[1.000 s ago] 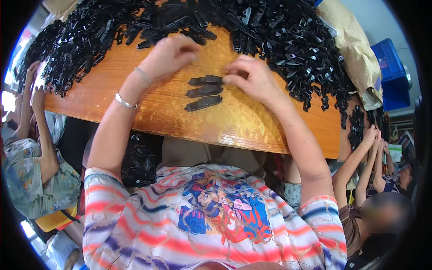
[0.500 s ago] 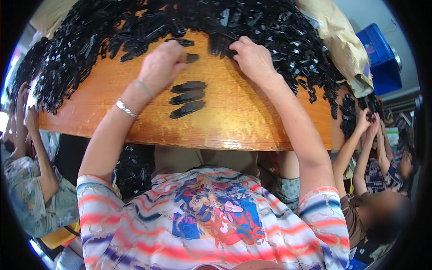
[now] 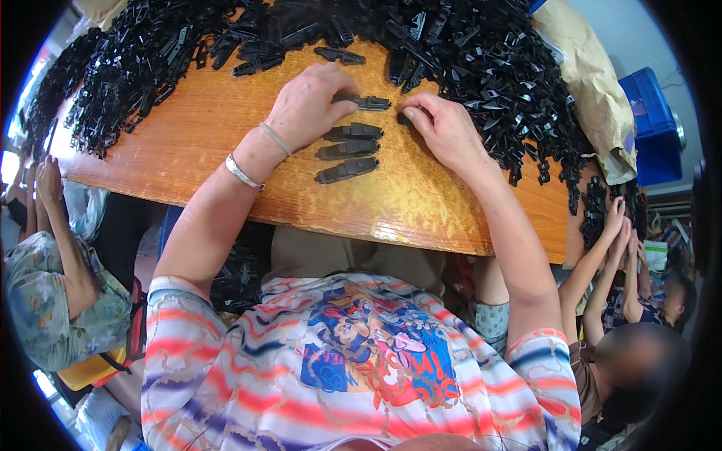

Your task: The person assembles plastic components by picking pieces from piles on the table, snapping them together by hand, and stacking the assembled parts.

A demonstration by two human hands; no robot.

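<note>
My left hand (image 3: pixel 316 105) is closed at the left end of a narrow black plastic part (image 3: pixel 374 104), thumb and fingers pinching it just above the table. To its right, my right hand (image 3: pixel 445 129) pinches a small dark piece (image 3: pixel 404 116), mostly hidden by the fingertips. The two hands are a short gap apart. Below them a row of three similar black plastic parts (image 3: pixel 348 149) lies side by side on the wooden table (image 3: pixel 248 135). One more loose black part (image 3: pixel 340 55) rests beyond my left hand.
A big heap of black plastic parts (image 3: pixel 496 68) curves around the far side of the table. A brown paper sack (image 3: pixel 590 83) and blue bins (image 3: pixel 650 120) stand at the right. Other people's hands (image 3: pixel 618 225) work at the right and left edges.
My right hand has come back from the heap's edge toward my left hand, with a small dark piece in its fingertips. The whole view has shifted slightly; the row of three parts stays.
</note>
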